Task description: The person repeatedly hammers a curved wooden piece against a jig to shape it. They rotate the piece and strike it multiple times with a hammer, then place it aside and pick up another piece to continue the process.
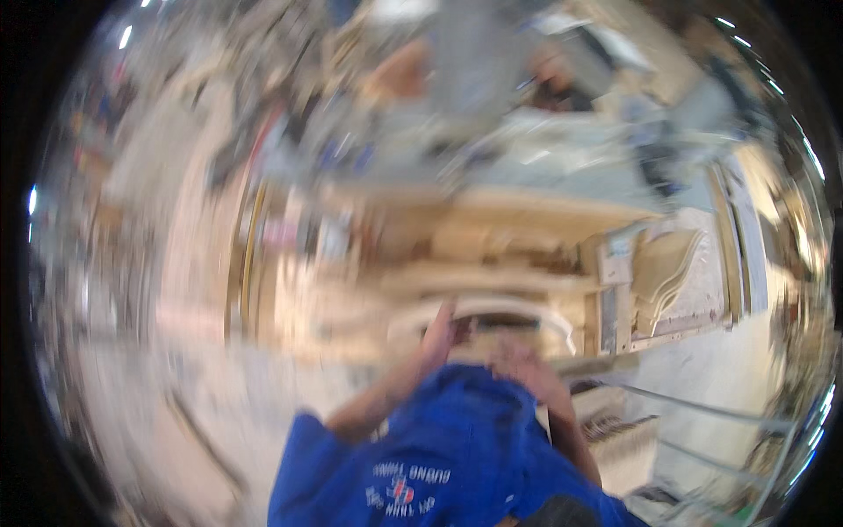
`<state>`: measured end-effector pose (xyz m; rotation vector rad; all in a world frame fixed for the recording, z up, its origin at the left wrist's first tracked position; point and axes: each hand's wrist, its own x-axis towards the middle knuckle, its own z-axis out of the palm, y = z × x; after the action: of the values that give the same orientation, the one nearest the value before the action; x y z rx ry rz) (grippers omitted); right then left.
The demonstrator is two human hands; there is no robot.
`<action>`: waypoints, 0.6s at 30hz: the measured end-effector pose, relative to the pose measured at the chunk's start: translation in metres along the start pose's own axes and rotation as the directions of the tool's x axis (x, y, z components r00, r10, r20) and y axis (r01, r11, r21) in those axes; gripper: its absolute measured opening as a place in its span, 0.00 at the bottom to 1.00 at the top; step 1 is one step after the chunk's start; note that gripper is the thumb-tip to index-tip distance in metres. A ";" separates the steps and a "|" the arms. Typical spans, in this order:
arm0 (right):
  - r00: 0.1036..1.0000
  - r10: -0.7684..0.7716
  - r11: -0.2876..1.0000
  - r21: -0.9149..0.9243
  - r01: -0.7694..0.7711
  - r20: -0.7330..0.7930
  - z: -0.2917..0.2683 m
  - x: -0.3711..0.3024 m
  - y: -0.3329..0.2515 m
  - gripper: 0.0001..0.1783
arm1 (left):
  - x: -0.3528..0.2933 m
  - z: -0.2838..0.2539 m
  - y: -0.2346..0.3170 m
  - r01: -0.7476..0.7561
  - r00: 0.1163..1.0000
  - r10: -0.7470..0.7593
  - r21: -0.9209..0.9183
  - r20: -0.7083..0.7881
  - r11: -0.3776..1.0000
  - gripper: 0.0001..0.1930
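Note:
Strong motion blur covers the whole view. Both of my forearms reach forward from blue sleeves at the lower middle. My left hand [442,334] is beside a pale curved wooden piece [536,309], its fingers smeared. Just to the right, my right hand [518,358] is close to the near side of that piece, also too blurred to read. Whether either hand touches or grips the wood cannot be made out. Behind the curved piece lies a wooden surface [338,303] with other blurred wooden parts.
A grey worktop [562,180] runs across beyond the wood, with a person's hand [402,72] on its far side. Stacked curved boards [672,268] sit at the right. A metal rack [729,411] stands at the lower right, near slatted wooden pieces [615,430]. A long strip [204,443] lies at the lower left.

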<state>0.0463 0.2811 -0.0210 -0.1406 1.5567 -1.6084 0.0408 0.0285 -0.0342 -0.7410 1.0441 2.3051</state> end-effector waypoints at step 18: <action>0.870 0.367 0.737 0.674 -0.054 -0.331 0.005 0.076 -0.057 0.26 | -0.002 -0.003 -0.009 -0.133 0.987 0.141 0.095 -0.083 0.987 0.31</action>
<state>-0.0252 0.2199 -0.0069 0.8254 1.1637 -1.9756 0.0488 0.0313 -0.0387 -0.7648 1.2656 2.3403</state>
